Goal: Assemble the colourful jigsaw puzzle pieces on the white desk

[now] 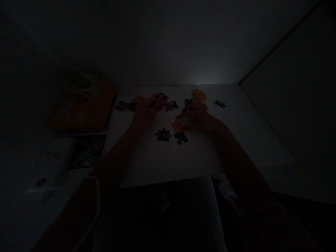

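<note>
The scene is very dark. Over a cluster of jigsaw puzzle pieces, my left hand [148,108] has its fingers bent and closed at the edge of a purple puzzle piece [167,105]. My right hand [198,118] is open, thumb and forefinger apart, with its thumb tip close to an orange puzzle piece [176,126]. Just below that lies a dark blue piece [181,138], with another dark piece [163,135] to its left. Orange pieces [199,94] lie beyond my right hand, which partly covers others there.
The white table [162,161] ends in front of my lap and meets a wall at the back. A dark piece [219,104] lies at the right. On the left are an orange packet [86,113], a dark colourful picture [88,151] and a white box [54,161].
</note>
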Available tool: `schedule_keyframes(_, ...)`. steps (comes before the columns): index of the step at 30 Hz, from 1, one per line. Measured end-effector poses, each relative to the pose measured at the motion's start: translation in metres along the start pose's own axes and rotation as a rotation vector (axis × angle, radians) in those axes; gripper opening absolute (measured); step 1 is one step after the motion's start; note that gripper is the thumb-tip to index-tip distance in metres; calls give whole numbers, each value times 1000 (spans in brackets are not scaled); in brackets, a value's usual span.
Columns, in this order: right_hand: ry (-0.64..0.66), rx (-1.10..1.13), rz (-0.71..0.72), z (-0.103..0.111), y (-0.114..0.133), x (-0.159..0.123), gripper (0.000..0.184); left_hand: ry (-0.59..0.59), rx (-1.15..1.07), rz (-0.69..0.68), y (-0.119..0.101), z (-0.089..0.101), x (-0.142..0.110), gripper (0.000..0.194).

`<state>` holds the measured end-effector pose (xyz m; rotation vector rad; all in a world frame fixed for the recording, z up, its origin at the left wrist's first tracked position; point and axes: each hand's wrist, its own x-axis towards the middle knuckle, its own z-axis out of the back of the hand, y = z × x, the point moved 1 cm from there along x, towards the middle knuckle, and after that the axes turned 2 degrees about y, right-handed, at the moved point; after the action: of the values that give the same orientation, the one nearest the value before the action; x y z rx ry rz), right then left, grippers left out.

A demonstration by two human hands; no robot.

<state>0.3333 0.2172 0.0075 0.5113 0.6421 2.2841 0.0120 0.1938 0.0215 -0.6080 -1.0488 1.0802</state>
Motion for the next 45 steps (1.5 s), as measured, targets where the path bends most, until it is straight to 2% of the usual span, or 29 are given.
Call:
schedule_keyframes(5,56,74,28,-4,7,5,37,14,-63,85,2,0,2,38)
schedule_keyframes(10,55,93,43,-10,9,4,50,-17,-90,144,1,0,3,30)
schedule_keyframes(13,62,112,50,-11,13,4,44,-14,-67,144,-3,2,2,31)
schedule_keyframes(18,87,296,-108,-13,16,6,42,25,43,171,-13,5,1,28)
schedule_keyframes(20,41,377,-129,-13,15,9,42,28,51,186,-14,5,1,29)
schedule_keyframes(24,-201,434,-71,-12,11,16,53,-6,62,191,-12,4,1,29)
schedule_keyframes(26,-281,445,-37,-9,13,16,53,-26,51,194,-10,4,0,29)
schedule_keyframes(28,-206,447,0,-5,19,13,47,-36,41,199,-8,5,-1,29)
schedule_keyframes(31,90,437,45,1,24,5,37,-30,33,209,-6,6,-1,27)
schedule_keyframes(33,131,405,46,1,24,2,35,-14,27,194,-5,5,0,28)
schedule_keyframes(35,4,368,5,-2,22,4,39,41,21,136,-7,2,-1,29)
schedule_keyframes(37,-132,369,-58,-9,23,10,50,133,5,70,-11,-4,-4,29)
schedule_keyframes(40,-174,446,-79,-16,27,19,61,257,-16,36,-17,-11,-12,32)
schedule_keyframes(42,-209,465,-69,-7,21,19,62,269,-2,30,-18,-12,-15,35)
schedule_keyframes(43,-273,447,-78,2,12,16,61,265,16,23,-16,-11,-16,36)
schedule_keyframes(45,-540,339,-147,27,-15,2,56,282,82,2,-13,-7,-15,43)
